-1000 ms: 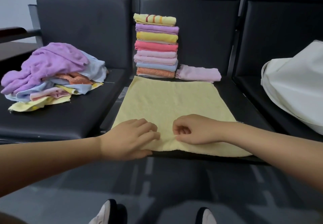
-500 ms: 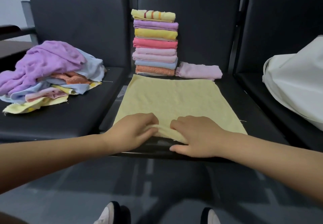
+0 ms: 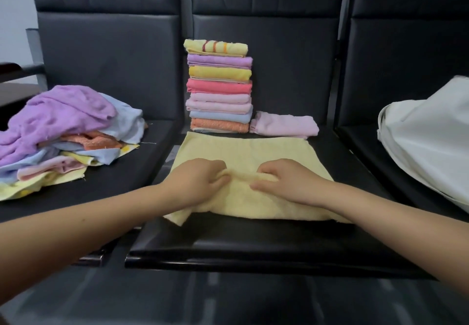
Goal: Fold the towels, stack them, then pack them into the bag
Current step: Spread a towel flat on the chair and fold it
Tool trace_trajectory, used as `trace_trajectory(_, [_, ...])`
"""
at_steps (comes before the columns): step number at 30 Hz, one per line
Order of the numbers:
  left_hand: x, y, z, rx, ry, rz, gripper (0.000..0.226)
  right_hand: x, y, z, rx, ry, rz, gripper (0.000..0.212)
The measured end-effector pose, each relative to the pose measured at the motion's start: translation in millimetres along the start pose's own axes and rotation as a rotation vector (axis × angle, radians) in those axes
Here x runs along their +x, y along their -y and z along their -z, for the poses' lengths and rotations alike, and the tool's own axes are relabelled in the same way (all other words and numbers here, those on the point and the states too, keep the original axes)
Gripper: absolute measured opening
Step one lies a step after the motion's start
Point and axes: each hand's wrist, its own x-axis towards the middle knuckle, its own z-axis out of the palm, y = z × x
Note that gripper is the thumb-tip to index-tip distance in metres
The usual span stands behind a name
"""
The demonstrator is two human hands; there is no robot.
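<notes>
Where the yellow towel (image 3: 243,152) lies spread on the middle seat (image 3: 253,243), its near edge has been gathered up and doubled toward the back. That raised ridge is pinched by both hands, close together near the middle of the cloth: the left hand (image 3: 200,182) with fingers curled round the fold, the right hand (image 3: 286,181) likewise, thumb underneath. Neither hand is flat or idle.

The cloth is judged light, thin and limp. It sags at once where unsupported, as at the loose near-left corner (image 3: 177,219) hanging toward the seat's front. No stiffness is to be expected, and the smooth seat covering may let it slide when pulled. A hold so near the centre leaves both outer corners free to droop; a hold nearer the two corners of the lifted edge is advised if the fold is to land square.

Directly behind the towel a stack (image 3: 219,88) of folded towels stands upright against the seat back, with one folded pink towel (image 3: 284,124) touching its right side. On the left seat a heap (image 3: 66,134) of unfolded towels is noted, well apart from the work. On the right seat a pale bag (image 3: 429,142) lies partly out of view; whether it is open cannot be told. Folding is judged partly done, packing not begun.
</notes>
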Motion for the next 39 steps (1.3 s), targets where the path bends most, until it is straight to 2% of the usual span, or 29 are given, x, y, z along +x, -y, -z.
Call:
trace_trajectory(3, [11,17,12,0.167,0.017,-0.040,0.020,4,-10,9,-0.014,0.058,-0.023,0.043])
trace_trajectory(6, [17,35,20,0.253,0.044,-0.018,0.020,7,-23,20,-0.050,0.082,-0.060,0.047])
trace_trajectory(13, [12,59,28,0.239,0.070,0.137,0.021,0,-53,50,-0.058,-0.089,-0.254,0.046])
trace_trajectory(16, [11,61,30,0.071,-0.019,0.262,0.025,-12,-58,57,0.110,-0.165,-0.327,0.041])
trace_trajectory(19, [9,52,32,-0.373,-0.126,0.417,0.023,-26,-51,61,0.469,-0.249,-0.364,0.027])
trace_trajectory(20, [8,48,33,-0.477,-0.152,0.426,0.021,-30,-47,61,0.581,-0.268,-0.378,0.023])
trace_trajectory(22, [5,41,36,-0.536,-0.163,0.382,0.020,-37,-43,61,0.706,-0.287,-0.412,0.016])
trace_trajectory(26, [-6,32,41,-0.466,-0.061,0.338,0.022,-48,-41,59,0.544,-0.217,-0.494,0.021])
trace_trajectory(31, [-14,33,45,-0.356,0.179,0.268,0.027,-59,-45,59,0.434,0.000,-0.550,0.019])
trace_trajectory(33, [-10,36,43,-0.360,0.155,0.255,0.020,-55,-48,61,0.395,-0.001,-0.558,0.019])
trace_trajectory(37, [11,44,34,-0.375,-0.023,0.264,0.012,-37,-59,66,0.393,-0.079,-0.547,0.017])
trace_trajectory(39, [24,51,28,-0.343,-0.093,0.269,0.011,-25,-67,68,0.374,-0.145,-0.544,0.024])
